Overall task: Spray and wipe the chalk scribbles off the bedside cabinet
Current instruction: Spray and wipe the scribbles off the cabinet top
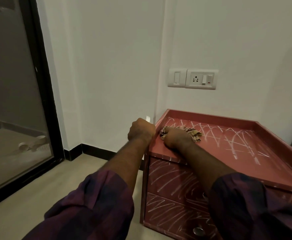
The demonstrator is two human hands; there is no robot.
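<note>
Head view, one entry per item, positions by clock face from frame centre.

1. Bedside cabinet point(211, 116), count one, at 4 o'clock, set in the wall corner. Red board with a raised rim on three sides. Judged heavy and stiff, so it should stand firm under rubbing and needs no steadying hold.
2. Chalk scribbles point(237, 141), white, across most of the top. The near-left patch around the hands looks bare. More cover both drawer fronts. Judged dusty and likely to smear when wet. The rim corners may trap residue.
3. Drawers, count two: upper drawer point(173, 177) and lower drawer point(167, 210). One metal knob point(198, 231) shows, at 5 o'clock.
4. Cloth point(193, 133), count one, patterned, on the cabinet top at 3 o'clock. Soft and light. Best held bunched under the palm.
5. Right hand point(175, 137), fingers curled into the cloth, pressing it to the top.
6. Left hand point(140, 129), just left of the cabinet edge, fingers wrapped round what is judged the spray bottle point(148, 118). Only a white tip shows.
7. Wall plates, count two, at 1 o'clock: switch plate point(177, 77) and socket plate point(201, 79).
8. Glass door point(11, 101), count one, at 9 o'clock.
</note>
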